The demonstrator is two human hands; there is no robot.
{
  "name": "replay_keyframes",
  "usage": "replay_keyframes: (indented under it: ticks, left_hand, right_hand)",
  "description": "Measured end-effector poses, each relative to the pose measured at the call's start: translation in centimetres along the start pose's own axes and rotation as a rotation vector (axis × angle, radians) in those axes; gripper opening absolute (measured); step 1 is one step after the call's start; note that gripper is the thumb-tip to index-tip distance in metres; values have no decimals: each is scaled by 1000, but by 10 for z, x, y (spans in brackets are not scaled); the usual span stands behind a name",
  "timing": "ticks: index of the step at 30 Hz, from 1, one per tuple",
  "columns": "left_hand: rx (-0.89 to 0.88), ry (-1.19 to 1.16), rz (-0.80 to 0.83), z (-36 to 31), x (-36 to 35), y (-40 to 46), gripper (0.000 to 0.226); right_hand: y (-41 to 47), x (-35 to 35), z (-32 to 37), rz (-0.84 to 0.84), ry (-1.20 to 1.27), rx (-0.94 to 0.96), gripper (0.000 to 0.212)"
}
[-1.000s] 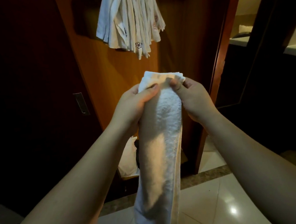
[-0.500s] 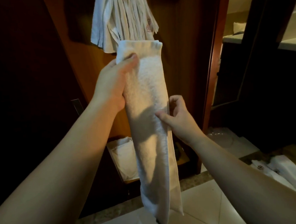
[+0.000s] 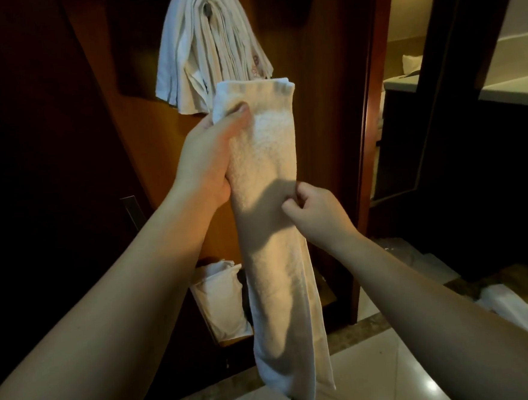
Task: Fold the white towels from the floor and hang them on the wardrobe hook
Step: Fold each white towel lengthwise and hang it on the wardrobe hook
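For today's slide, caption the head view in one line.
Left hand holds a folded towel, right hand pinching it.

Both forearms are bare, with no sleeves showing.

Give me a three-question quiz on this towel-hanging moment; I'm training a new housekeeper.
1. True or false: the folded towel already hangs on the hook.
2. Which hand grips the towel near its top: A) left hand B) right hand?
3. Fill in: the hung towels are draped above the held towel, on the wardrobe's ____.

Key:
1. False; both hands hold it below the hook.
2. A; the right hand pinches its edge lower down.
3. Hook.
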State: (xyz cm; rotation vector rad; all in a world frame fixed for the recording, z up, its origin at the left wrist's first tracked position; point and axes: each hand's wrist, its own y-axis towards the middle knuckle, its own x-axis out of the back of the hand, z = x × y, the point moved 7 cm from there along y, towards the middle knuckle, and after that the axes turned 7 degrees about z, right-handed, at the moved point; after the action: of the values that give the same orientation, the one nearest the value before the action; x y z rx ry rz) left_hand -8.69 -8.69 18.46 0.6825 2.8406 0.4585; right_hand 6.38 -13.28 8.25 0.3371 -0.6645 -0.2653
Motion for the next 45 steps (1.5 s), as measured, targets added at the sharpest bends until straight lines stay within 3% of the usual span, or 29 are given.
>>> replay_keyframes:
  ticks: [4, 8, 10, 14, 17, 19, 22, 24, 27, 31, 35, 41, 45]
  left_hand:
    - [13, 4, 5, 2, -8, 4, 24]
    - [36, -11, 6, 3, -15, 11, 26]
    - [62, -47, 23, 4, -20, 16, 29]
    - [117, -100, 76, 10, -32, 26, 35]
    - [145, -136, 91, 12, -38, 34, 33]
    - [165, -155, 92, 14, -42, 39, 34]
    - [188, -142, 106, 18, -52, 45, 35]
    - [207, -132, 123, 22, -58, 46, 33]
    - [218, -125, 131, 24, -61, 46, 34]
    - [215, -97, 126, 21, -54, 48, 42]
    - [224, -113, 116, 17, -37, 50, 42]
    - [198, -193, 114, 6, -5, 68, 40]
    - [191, -230, 108, -3, 15, 82, 31]
  right_hand:
    - [8, 1, -6, 30, -123, -33, 24]
    - [13, 11, -12, 47, -39, -27, 24]
    - [14, 15, -21, 66, 138, -82, 15]
    - [15, 19, -45, 82, 668, -231, 20]
    - [9, 19, -57, 153, 835, -274, 42]
    - [6, 21, -65, 190, 703, -283, 57]
    - [8, 32, -64, 225, 210, -188, 22]
    - [10, 39, -61, 289, 87, -133, 8]
    - [11, 43, -69, 405, 177, -162, 13]
    - [-2, 29, -79, 549, 507, -236, 54]
    - [0, 19, -73, 417, 642, -184, 68]
    - [9, 8, -49, 237, 765, -80, 45]
    - [19, 13, -25, 130, 597, -80, 47]
